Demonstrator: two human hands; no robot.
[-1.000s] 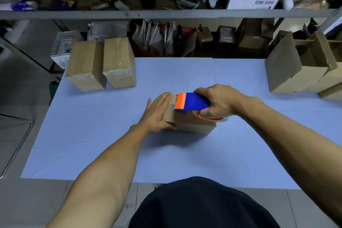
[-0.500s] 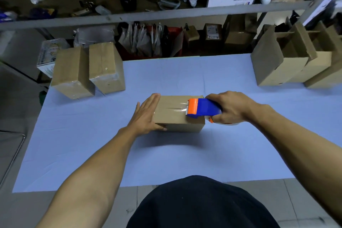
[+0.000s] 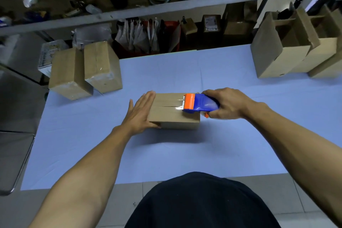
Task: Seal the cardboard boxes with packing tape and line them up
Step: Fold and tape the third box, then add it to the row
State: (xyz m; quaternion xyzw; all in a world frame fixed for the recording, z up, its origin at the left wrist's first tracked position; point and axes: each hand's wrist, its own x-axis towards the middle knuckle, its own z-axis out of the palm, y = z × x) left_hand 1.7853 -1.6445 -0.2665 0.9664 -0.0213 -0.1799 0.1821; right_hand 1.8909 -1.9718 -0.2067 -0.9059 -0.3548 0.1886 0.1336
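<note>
A small cardboard box lies in the middle of the light blue table, its top flaps meeting along a centre seam. My left hand lies flat, fingers together, against the box's left end and holds it still. My right hand grips a blue and orange tape dispenser, whose orange head rests on the right end of the box top. A strip of clear tape shines along the seam just left of the dispenser.
Two taped boxes stand side by side at the table's back left. Several open boxes with raised flaps crowd the back right. A cluttered metal shelf runs behind the table. A metal chair frame stands at the left.
My right hand has drawn the dispenser rightward along the box top, from its left part to its right end, laying tape along the seam. My left hand stayed against the left end.
</note>
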